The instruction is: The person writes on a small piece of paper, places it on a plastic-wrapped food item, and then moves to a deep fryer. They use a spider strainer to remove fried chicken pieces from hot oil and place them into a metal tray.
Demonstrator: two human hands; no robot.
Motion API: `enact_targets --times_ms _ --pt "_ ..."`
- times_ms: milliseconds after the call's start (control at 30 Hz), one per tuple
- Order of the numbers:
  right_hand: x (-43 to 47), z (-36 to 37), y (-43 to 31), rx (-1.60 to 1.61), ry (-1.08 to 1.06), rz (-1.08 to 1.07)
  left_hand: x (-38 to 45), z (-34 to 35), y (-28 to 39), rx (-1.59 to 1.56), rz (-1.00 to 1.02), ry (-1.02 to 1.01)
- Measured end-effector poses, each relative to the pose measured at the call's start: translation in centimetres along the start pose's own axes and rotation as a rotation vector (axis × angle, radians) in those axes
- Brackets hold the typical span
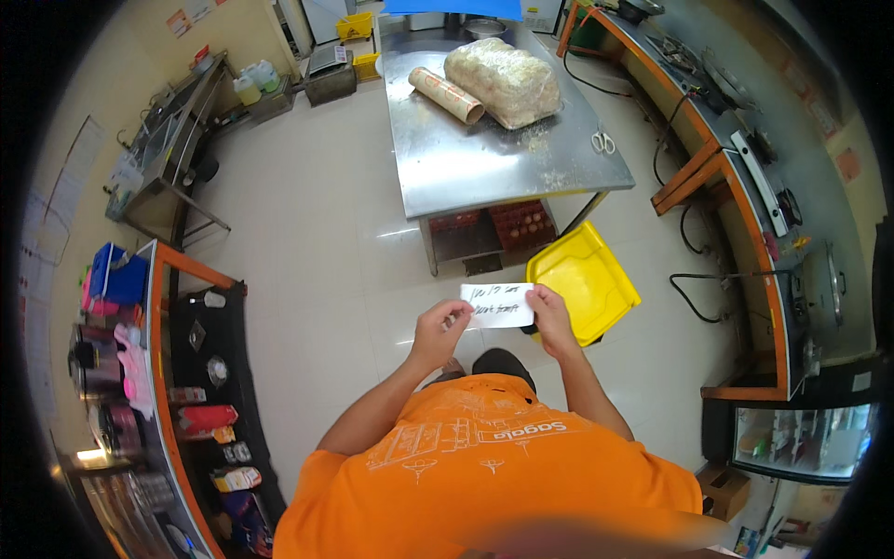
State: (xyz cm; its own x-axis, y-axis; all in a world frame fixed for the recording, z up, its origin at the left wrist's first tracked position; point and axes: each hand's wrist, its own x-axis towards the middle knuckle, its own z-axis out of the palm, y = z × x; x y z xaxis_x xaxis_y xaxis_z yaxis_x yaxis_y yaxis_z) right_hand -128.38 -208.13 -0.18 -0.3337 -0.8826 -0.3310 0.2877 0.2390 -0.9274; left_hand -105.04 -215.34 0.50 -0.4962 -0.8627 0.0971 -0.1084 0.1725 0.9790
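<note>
A small white paper slip (499,320) with handwriting on it is held up before my body. My left hand (443,327) pinches its left edge between thumb and fingers. At the slip's right end, my right hand (552,318) grips the corner, thumb on top. Beyond the slip stands a stainless steel table (461,171). On it lie a large plastic-wrapped block (503,80), a cardboard tube (447,96) bearing red print, and white-handled scissors (603,142).
A yellow plastic lid or bin (583,279) sits on the floor at the right. Egg trays (524,225) rest on the table's lower shelf. Orange-framed counters (744,209) line the right side, with hoses (688,297) hanging off. A shelf (164,335) stands left, a sink (164,140) farther back.
</note>
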Motion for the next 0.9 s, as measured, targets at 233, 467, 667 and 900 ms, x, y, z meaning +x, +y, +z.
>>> enact_targets --times_ms 233,467,667,900 --pt "17.3 -0.2 -6.0 0.02 0.108 -0.135 22.1 -2.1 -2.4 -0.029 0.118 -0.155" --pt "41.3 1.8 -17.6 -0.276 0.204 -0.397 50.2 -6.4 -3.9 0.132 0.273 -0.086" --pt "60.0 2.2 -25.1 -0.776 0.729 -0.541 75.3 -5.8 -5.7 0.228 0.453 -0.27" --pt "64.3 4.1 -24.0 -1.171 1.165 -0.336 84.4 -4.1 -10.3 0.48 0.68 -0.439"
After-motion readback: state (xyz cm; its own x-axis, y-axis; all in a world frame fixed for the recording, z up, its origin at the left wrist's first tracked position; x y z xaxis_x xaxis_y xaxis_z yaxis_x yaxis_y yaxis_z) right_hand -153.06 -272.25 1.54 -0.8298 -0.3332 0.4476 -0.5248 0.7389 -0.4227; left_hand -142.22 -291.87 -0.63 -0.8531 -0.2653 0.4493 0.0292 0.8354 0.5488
